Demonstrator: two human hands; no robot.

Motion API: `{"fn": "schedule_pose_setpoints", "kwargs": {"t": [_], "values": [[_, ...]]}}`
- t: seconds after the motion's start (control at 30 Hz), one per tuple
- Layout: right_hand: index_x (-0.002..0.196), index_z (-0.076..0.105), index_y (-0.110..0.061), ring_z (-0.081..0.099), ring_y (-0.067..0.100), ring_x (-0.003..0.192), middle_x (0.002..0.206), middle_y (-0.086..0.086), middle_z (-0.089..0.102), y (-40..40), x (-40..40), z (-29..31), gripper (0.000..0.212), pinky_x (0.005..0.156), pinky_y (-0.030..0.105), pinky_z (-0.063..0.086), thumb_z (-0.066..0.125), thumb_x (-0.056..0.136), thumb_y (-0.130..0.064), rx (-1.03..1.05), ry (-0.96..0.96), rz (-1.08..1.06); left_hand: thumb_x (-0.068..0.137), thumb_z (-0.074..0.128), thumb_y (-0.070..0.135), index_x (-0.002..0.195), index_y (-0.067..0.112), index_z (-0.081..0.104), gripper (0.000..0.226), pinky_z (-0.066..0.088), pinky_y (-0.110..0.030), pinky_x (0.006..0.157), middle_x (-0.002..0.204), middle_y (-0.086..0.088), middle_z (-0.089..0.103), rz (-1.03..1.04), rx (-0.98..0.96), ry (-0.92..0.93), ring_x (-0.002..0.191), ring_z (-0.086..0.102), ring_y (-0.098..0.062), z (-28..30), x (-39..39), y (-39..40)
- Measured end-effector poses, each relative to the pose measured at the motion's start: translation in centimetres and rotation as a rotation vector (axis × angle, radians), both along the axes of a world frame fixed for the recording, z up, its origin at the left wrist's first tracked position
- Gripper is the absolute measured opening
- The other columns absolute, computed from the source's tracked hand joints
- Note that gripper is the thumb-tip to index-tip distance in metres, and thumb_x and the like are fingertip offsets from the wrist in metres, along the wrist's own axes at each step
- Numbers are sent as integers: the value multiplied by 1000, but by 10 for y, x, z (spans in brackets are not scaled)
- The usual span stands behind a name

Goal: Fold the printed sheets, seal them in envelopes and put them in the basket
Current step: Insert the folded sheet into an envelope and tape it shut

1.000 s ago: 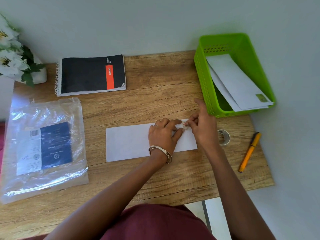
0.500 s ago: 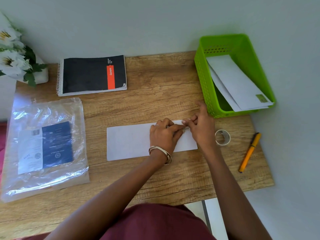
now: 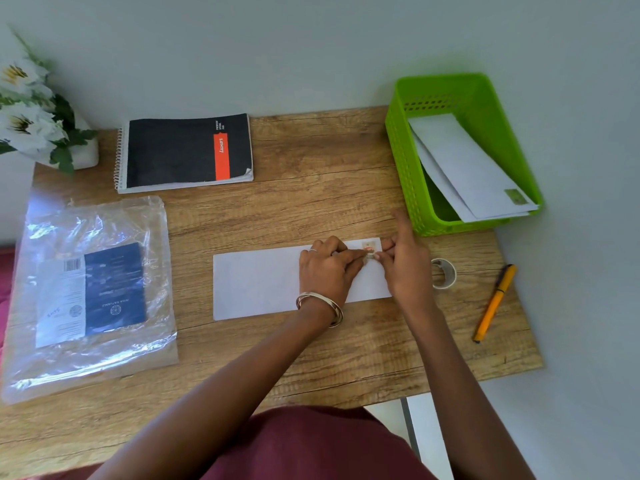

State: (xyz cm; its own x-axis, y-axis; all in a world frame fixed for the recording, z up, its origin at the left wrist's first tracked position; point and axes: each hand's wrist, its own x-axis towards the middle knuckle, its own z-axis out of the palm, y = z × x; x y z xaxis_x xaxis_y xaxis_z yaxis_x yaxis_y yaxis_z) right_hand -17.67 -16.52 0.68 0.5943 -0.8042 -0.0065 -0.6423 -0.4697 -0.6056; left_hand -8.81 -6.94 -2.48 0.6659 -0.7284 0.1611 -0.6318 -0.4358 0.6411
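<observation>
Starting at the left, white flowers [image 3: 26, 112] are seen at the corner of the wooden table [image 3: 311, 188], with a clear plastic packet [image 3: 90, 292] below and a black spiral notebook [image 3: 185, 152] behind. A white envelope [image 3: 256, 282] lies flat mid-table. Upon its right end the left hand [image 3: 327, 271] is laid, fingers curled and pressing beside a small stamp [image 3: 370, 247], which is pinched by the right hand [image 3: 403, 268], its index finger raised. A tape roll [image 3: 443, 273] and an orange pen [image 3: 494, 303] lie further right, and behind them stands the green basket [image 3: 401, 147], holding sealed envelopes [image 3: 467, 168].
</observation>
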Motion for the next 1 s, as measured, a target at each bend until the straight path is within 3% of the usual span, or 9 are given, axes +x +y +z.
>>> {"fn": "schedule_pose_setpoints", "kwargs": {"t": [0.17,0.27,0.4,0.63,0.77,1.0], "values": [[145,30,-15,57,17,79,85,3,62,-6,-2,7,85,72,26,43,73,75,3,91,51,31,74,69,29,86,24,75,15,41,-36,64,73,3,60,10,-12,102,71,57,-22,0,1,-2],[141,36,-13,58,19,77,76,1,61,-11,4,6,69,70,27,43,72,81,-10,116,6,-62,73,69,30,90,20,74,20,47,-44,69,76,2,60,13,-37,213,75,59,-21,0,3,-1],[136,38,-8,63,33,89,91,16,67,-6,19,-2,65,74,35,46,72,82,-24,-9,103,-132,71,73,24,92,13,74,24,48,-35,67,78,-3,61,-28,-50,238,71,60,-20,2,7,1],[140,34,-4,60,38,94,102,24,64,7,17,-9,73,79,40,47,71,82,-31,-127,134,-88,70,72,23,91,11,74,24,38,-25,64,75,-6,60,10,-69,211,65,57,-21,1,7,1],[143,30,-5,55,40,106,114,26,59,9,9,-5,76,83,39,43,71,82,-25,-82,121,-54,72,74,23,94,10,74,25,36,-24,66,77,-5,60,26,-54,216,69,56,-19,1,6,1],[146,25,-11,58,35,102,109,21,63,1,3,-8,90,81,37,45,78,74,-14,78,97,-15,72,74,22,94,10,74,25,38,-24,65,78,-4,60,31,-62,216,69,57,-19,-1,5,1]]}}
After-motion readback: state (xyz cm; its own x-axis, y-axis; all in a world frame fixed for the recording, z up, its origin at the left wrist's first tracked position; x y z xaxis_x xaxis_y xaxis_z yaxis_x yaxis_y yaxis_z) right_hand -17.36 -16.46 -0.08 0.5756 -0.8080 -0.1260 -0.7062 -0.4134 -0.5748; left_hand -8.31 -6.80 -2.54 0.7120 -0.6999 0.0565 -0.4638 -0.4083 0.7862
